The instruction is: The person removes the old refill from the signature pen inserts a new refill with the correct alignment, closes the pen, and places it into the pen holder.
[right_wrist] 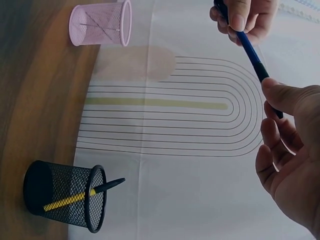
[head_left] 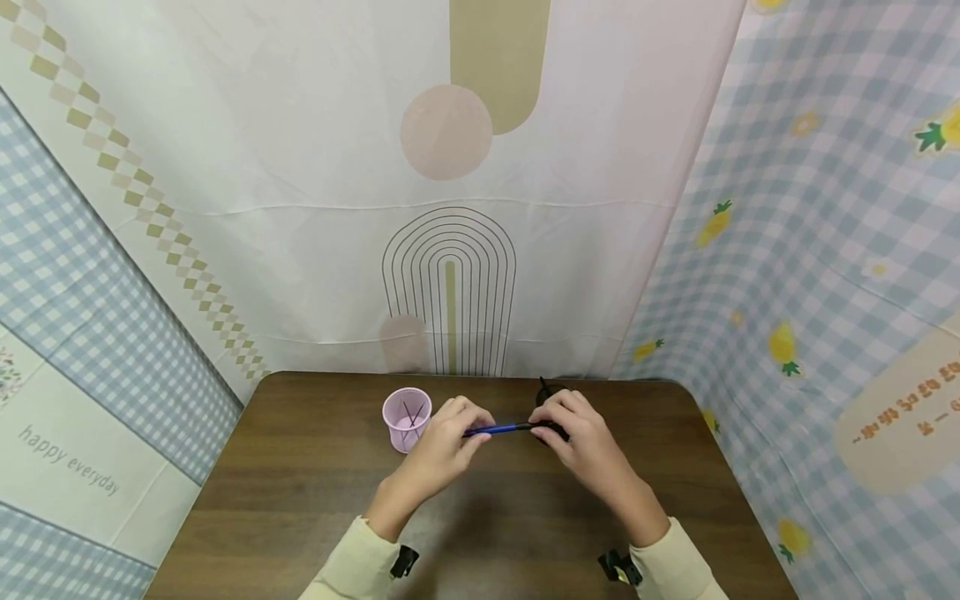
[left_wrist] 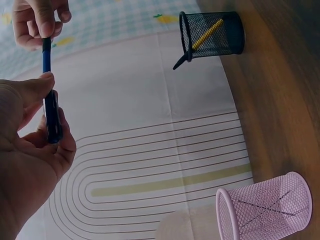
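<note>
A blue pen [head_left: 510,427] with black ends is held level above the table between both hands. My left hand [head_left: 442,440] pinches one end with thumb and fingers. At the other end, my right hand [head_left: 583,433] pinches the black part. The left wrist view shows the pen's glossy dark end [left_wrist: 53,120] lying against the left fingers. Close beyond the left hand stands a pink mesh cup [head_left: 396,435]. A black mesh pen cup [right_wrist: 65,182] is largely hidden behind the right hand in the head view; a yellow and black pen [right_wrist: 75,199] leans inside it.
Two thin dark lines [left_wrist: 270,207] cross in the pink cup. The brown wooden table [head_left: 300,467] reaches back to a hanging white cloth [head_left: 315,275] with printed arches. Blue checked cloth [head_left: 750,275] hangs along the right side, and more checked cloth hangs at left.
</note>
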The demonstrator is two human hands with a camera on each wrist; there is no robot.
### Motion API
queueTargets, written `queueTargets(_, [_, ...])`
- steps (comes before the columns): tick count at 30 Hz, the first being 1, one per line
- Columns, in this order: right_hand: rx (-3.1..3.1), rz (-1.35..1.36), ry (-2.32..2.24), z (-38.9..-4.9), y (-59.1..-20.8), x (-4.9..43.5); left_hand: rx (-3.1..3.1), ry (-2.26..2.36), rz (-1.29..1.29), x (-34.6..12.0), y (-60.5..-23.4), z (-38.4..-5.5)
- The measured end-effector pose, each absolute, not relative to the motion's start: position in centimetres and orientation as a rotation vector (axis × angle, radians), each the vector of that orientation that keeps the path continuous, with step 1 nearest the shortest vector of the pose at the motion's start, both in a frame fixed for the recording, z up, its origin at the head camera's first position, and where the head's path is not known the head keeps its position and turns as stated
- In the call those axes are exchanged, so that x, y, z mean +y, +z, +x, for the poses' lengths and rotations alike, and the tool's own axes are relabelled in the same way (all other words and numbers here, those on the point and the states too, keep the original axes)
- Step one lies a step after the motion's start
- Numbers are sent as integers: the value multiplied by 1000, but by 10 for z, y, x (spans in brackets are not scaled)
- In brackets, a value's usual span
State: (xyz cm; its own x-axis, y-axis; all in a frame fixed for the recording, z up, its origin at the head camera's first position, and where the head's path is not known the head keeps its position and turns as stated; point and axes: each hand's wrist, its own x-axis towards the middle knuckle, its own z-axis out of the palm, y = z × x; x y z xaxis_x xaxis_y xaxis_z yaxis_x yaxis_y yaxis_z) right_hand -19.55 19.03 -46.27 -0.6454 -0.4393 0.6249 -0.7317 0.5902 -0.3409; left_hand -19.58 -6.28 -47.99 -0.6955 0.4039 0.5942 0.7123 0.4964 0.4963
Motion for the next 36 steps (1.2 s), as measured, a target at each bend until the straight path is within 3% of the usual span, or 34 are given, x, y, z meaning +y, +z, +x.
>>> queueTargets(36, [-2420,897,842,-195,-465,195,-2306,-1026,-918,-67,-477,-194])
